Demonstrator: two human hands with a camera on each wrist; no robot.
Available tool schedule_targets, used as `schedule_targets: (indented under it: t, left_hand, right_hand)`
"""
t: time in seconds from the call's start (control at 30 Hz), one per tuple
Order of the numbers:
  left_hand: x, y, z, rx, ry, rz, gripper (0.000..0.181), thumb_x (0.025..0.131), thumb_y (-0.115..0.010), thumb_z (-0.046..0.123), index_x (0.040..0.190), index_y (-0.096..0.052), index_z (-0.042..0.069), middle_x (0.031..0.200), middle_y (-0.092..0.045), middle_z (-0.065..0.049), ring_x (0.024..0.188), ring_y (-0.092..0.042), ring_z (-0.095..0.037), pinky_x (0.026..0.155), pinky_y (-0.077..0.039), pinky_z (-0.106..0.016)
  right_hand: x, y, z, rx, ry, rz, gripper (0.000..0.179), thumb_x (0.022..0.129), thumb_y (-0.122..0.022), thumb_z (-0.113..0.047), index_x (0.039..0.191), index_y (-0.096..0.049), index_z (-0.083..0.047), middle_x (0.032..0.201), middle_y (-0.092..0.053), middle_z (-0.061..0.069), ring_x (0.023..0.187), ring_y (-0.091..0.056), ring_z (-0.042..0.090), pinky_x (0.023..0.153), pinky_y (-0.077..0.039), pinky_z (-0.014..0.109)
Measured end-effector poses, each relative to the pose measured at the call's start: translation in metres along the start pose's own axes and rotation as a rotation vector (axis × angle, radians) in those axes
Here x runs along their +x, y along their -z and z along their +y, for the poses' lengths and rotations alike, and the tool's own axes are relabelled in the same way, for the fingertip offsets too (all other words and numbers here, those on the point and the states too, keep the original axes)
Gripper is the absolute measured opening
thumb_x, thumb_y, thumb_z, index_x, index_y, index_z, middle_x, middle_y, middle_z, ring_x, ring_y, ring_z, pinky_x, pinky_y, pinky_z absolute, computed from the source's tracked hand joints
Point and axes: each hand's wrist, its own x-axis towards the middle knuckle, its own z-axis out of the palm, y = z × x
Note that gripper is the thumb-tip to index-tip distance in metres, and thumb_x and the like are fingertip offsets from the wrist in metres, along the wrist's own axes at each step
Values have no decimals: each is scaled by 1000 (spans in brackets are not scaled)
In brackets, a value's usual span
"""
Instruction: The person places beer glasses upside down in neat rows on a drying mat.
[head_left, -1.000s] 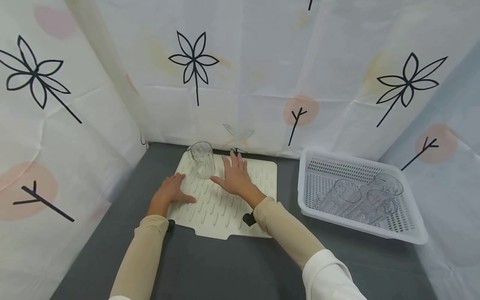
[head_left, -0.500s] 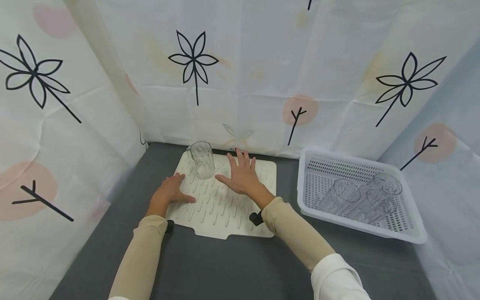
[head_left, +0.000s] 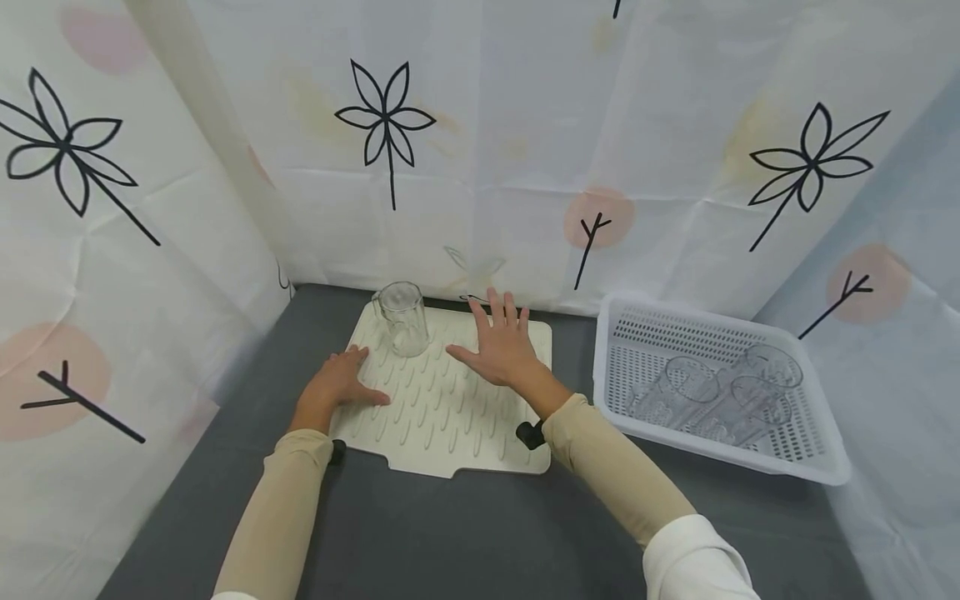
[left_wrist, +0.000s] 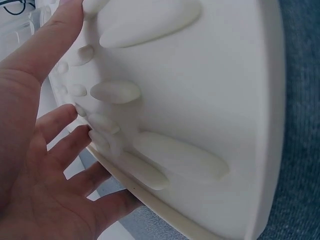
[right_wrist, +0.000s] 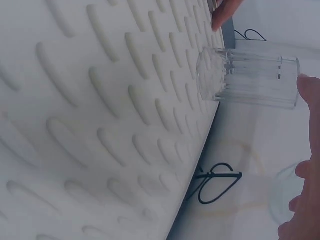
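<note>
A clear glass mug (head_left: 402, 320) stands upright at the back left of a cream ridged draining mat (head_left: 438, 417), its handle toward the left. My left hand (head_left: 341, 382) rests at the mat's left edge, thumb over the ridges and fingers spread along the rim, as the left wrist view shows. To the right of the mug, my right hand (head_left: 504, 343) is held over the mat with fingers spread and nothing in it. In the right wrist view, the right thumb (right_wrist: 309, 90) overlaps the rim of the mug (right_wrist: 250, 77).
A white perforated plastic basket (head_left: 611, 350) stands on the right of the dark grey table (head_left: 480, 533), with several clear glasses (head_left: 690, 387) lying in it. White curtains (head_left: 480, 150) with flower prints close off the back and both sides.
My right hand has moved right, away from the mug, with its fingers still spread. The left hand and the mug have stayed in place.
</note>
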Motion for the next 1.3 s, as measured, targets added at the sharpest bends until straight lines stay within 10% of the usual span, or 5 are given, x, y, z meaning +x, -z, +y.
schedule_targets:
  t: [1.3]
  left_hand:
    - [5, -4, -5, 16, -22, -5, 126, 71, -88, 58, 160, -23, -3, 166, -13, -35, 150, -8, -64, 120, -19, -74]
  right_hand:
    - [-46, 69, 63, 36, -45, -31, 92, 96, -52, -68, 166, -16, -20, 174, 5, 15, 160, 8, 43, 124, 4, 72]
